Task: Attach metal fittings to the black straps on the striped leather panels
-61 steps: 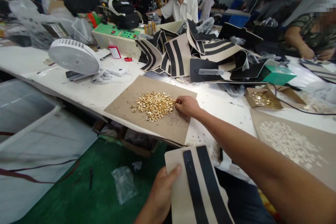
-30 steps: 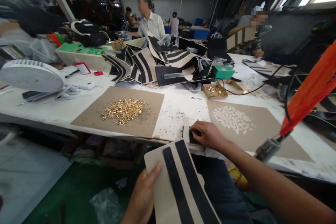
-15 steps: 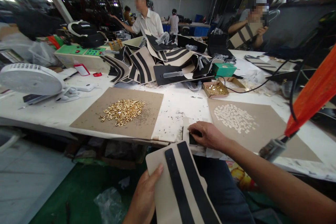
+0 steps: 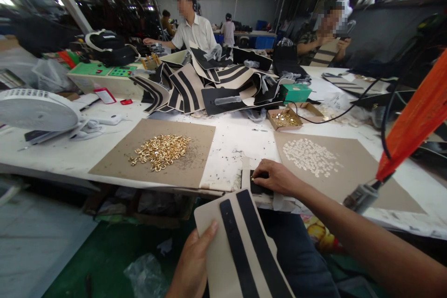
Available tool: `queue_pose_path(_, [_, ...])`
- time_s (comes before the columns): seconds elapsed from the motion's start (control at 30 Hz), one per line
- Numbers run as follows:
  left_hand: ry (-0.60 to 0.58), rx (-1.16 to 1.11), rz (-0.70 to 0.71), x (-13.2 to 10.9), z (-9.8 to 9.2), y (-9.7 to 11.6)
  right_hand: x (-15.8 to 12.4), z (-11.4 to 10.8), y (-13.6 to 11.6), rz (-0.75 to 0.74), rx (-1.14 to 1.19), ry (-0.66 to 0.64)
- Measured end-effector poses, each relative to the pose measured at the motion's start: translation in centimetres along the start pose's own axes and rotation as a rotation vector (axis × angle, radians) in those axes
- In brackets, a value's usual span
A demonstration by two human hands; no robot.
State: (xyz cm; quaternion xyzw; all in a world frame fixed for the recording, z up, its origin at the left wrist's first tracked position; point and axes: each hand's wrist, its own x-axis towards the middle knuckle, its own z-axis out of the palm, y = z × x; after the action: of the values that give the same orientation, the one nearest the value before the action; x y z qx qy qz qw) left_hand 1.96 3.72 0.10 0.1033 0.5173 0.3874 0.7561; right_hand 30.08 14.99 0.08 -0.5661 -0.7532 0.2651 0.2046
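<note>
My left hand (image 4: pixel 195 258) grips a beige panel with two black strips (image 4: pixel 240 247), thumb on top, below the table's front edge. The panel tilts toward me, its lower end running out of view. At the table edge my right hand (image 4: pixel 275 178) is bent in a pinch over a small black pad (image 4: pixel 260 189). A small gold-coloured metal piece (image 4: pixel 252 179) shows at its fingertips. To the left, a heap of gold-coloured metal fittings (image 4: pixel 162 151) lies on brown board (image 4: pixel 115 160). Small whitish pieces (image 4: pixel 310 156) are spread on another brown board (image 4: pixel 370 177) at right.
Striped panels (image 4: pixel 209 84) are piled at the table's middle back, near a green box (image 4: pixel 296 93) and a cardboard tray (image 4: pixel 284 119) of gold pieces. A white fan (image 4: pixel 38 109) stands left. An orange-wrapped tool (image 4: pixel 363 195) hangs at right. Co-workers are beyond the table.
My right hand has shifted slightly on the black pad, and the gold-coloured piece now shows at its fingertips. My left hand holds the panel nearly still. The co-worker at right has lowered a panel.
</note>
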Motion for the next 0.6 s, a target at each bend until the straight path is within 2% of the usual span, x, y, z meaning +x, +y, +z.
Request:
queue_pose_path(0.13, [0.014, 0.004, 0.002, -0.1, 0.0, 0.0, 0.0, -0.2, -0.2, 0.044, -0.001, -0.037])
queue_pose_path(0.3, [0.013, 0.016, 0.008, 0.2, 0.0, 0.1, 0.0, 0.3, -0.9, 0.106, -0.123, -0.028])
queue_pose_path(0.43, [-0.028, 0.031, 0.016, 0.5, 0.2, 0.3, 0.0, 0.5, -1.2, 0.204, -0.156, -0.018])
queue_pose_path(0.6, [-0.13, 0.1, 0.072, 0.5, 1.3, 1.2, 0.3, 0.4, -0.7, 0.217, -0.115, -0.031])
